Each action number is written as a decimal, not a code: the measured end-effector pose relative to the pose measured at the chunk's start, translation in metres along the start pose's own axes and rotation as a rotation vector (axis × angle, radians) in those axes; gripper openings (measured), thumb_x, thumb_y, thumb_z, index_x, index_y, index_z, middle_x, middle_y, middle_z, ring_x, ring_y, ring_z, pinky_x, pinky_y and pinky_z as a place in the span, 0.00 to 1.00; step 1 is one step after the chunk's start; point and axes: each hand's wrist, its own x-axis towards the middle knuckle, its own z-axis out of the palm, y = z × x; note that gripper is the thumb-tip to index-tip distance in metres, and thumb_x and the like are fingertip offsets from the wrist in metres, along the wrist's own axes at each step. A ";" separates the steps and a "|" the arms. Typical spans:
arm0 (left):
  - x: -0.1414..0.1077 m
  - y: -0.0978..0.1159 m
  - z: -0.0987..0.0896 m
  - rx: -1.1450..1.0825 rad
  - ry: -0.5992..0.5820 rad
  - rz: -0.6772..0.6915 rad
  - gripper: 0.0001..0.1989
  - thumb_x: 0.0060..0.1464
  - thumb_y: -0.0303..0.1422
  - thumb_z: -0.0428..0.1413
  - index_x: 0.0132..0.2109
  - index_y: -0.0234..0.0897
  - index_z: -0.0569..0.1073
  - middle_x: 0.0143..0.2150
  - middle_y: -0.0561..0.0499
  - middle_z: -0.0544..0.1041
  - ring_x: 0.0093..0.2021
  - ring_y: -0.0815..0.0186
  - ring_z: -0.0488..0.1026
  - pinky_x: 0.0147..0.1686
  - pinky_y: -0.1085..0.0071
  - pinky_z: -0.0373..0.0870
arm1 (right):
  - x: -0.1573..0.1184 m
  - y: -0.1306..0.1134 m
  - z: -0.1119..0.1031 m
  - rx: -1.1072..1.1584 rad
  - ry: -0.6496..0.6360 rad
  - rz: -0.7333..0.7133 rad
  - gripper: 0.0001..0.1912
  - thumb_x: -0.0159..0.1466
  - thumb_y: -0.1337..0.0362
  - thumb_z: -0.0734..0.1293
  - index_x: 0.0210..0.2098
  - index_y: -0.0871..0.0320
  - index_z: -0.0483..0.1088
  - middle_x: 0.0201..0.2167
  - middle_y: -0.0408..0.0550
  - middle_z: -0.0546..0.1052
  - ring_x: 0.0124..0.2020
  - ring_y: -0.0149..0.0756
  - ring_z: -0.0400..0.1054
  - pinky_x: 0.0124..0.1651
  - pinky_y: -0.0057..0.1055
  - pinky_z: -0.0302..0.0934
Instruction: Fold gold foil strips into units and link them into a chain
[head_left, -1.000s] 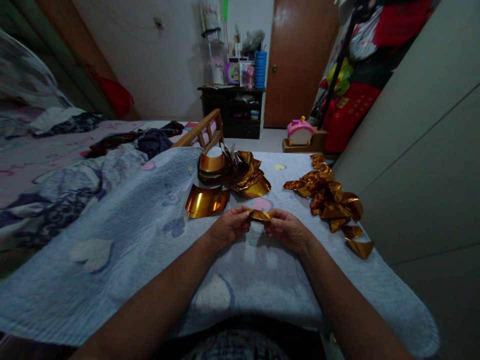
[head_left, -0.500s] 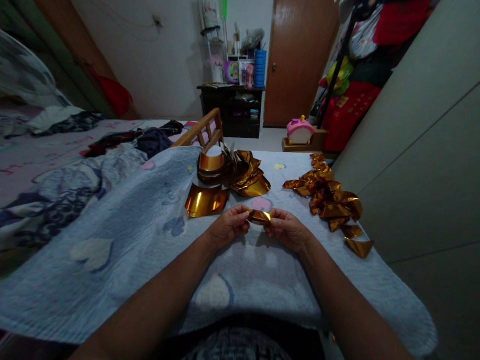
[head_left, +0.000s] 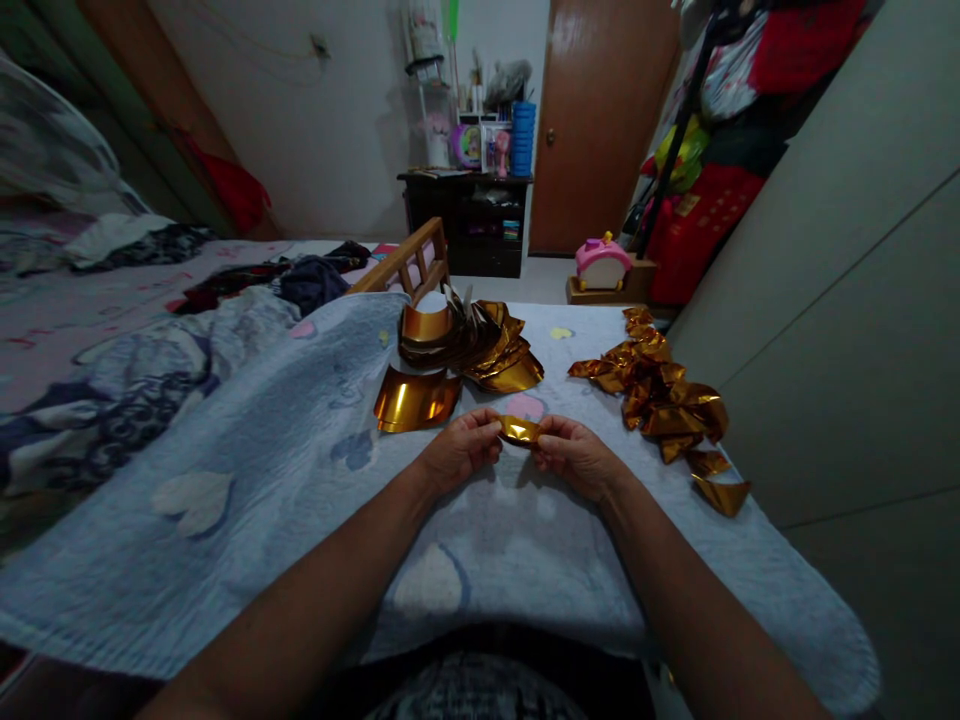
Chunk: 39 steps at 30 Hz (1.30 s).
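Observation:
A small folded piece of shiny gold foil paper is stretched between my two hands, above the blue blanket. My left hand pinches its left end, and my right hand pinches the right end. Just beyond my left hand lie a few curved gold sheets. Behind them is a fanned stack of gold foil sheets, some with dark or pale undersides. Off to the right of my right hand spreads a heap of folded gold foil pieces.
The blanket covers the surface before me. A wooden rail rises at its far left edge. To the left is a bed with rumpled clothes. A pink toy case stands beyond the far edge, and a pale cabinet borders the right.
The foil piece between my fingers has tilted slightly, so its gold face shows more. Both hands keep their pinch in nearly the same spot. The whole view has shifted very slightly.

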 end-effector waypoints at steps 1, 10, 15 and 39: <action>0.000 0.000 0.000 0.000 0.003 -0.002 0.19 0.41 0.34 0.73 0.36 0.33 0.73 0.29 0.54 0.75 0.23 0.76 0.70 0.25 0.80 0.69 | 0.001 0.000 0.000 -0.010 0.003 -0.010 0.16 0.50 0.63 0.82 0.32 0.59 0.74 0.30 0.43 0.78 0.24 0.26 0.67 0.28 0.26 0.64; -0.001 0.003 0.001 0.019 0.011 0.011 0.20 0.40 0.35 0.73 0.36 0.33 0.74 0.27 0.54 0.74 0.25 0.74 0.70 0.25 0.79 0.67 | 0.000 -0.004 -0.001 -0.041 0.021 -0.032 0.15 0.50 0.62 0.81 0.33 0.59 0.77 0.30 0.43 0.78 0.24 0.25 0.67 0.28 0.25 0.64; 0.000 0.003 0.000 0.030 0.034 0.012 0.20 0.40 0.35 0.74 0.36 0.34 0.74 0.28 0.55 0.73 0.25 0.75 0.68 0.25 0.79 0.66 | 0.001 -0.004 0.000 -0.035 0.041 -0.028 0.15 0.50 0.62 0.82 0.34 0.59 0.78 0.32 0.45 0.79 0.25 0.26 0.69 0.28 0.25 0.66; 0.001 0.002 0.000 0.148 0.004 0.043 0.19 0.41 0.39 0.73 0.34 0.32 0.75 0.26 0.55 0.73 0.24 0.76 0.67 0.26 0.78 0.64 | -0.001 -0.006 0.005 -0.008 0.062 -0.039 0.14 0.49 0.66 0.81 0.31 0.59 0.75 0.28 0.42 0.78 0.24 0.25 0.68 0.27 0.22 0.64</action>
